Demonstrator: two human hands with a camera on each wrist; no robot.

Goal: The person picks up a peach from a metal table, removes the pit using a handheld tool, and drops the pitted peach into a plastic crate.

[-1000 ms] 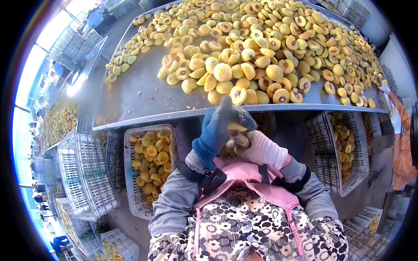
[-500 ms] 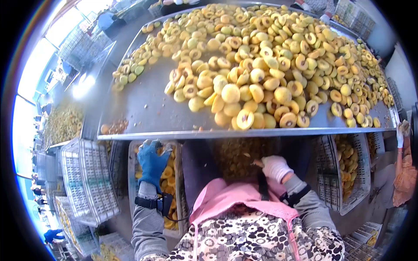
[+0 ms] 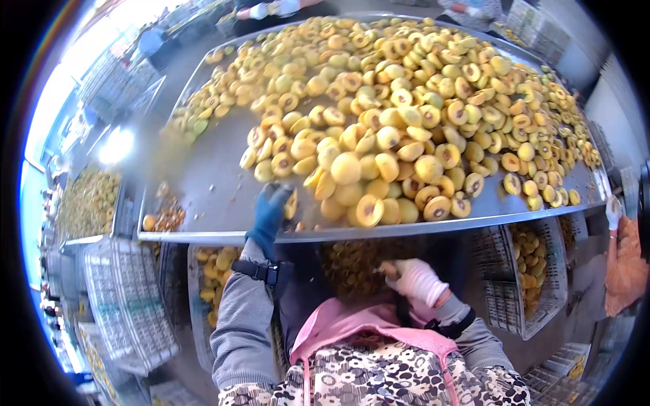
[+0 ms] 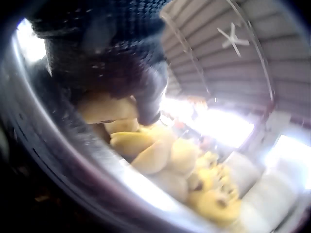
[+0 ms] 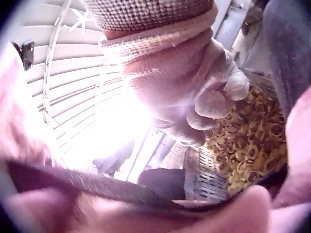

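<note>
My left hand (image 3: 271, 206) in a blue glove reaches over the front edge of the steel table (image 3: 203, 169) at the near left of the fruit pile (image 3: 406, 101). In the left wrist view its fingers (image 4: 148, 99) curl over a yellow fruit (image 4: 104, 108) lying on the table (image 4: 73, 160). My right hand (image 3: 414, 279) in a white and pink glove stays below the table edge, near my chest. It is closed in a fist (image 5: 204, 107), and a small brownish tool (image 3: 386, 268) pokes from it. Halved and whole yellow fruits cover most of the table.
Under the table stand a white crate with fruit at left (image 3: 210, 271), a heap of fruit in the middle (image 3: 352, 260) and a crate at right (image 3: 528, 271). White crates (image 3: 122, 298) stand at far left. Another person (image 3: 619, 257) stands at the right edge.
My left hand left the fruit held at my chest, dropped over the left crate, then rose onto the table to the pile's edge. My right hand sank below the table edge.
</note>
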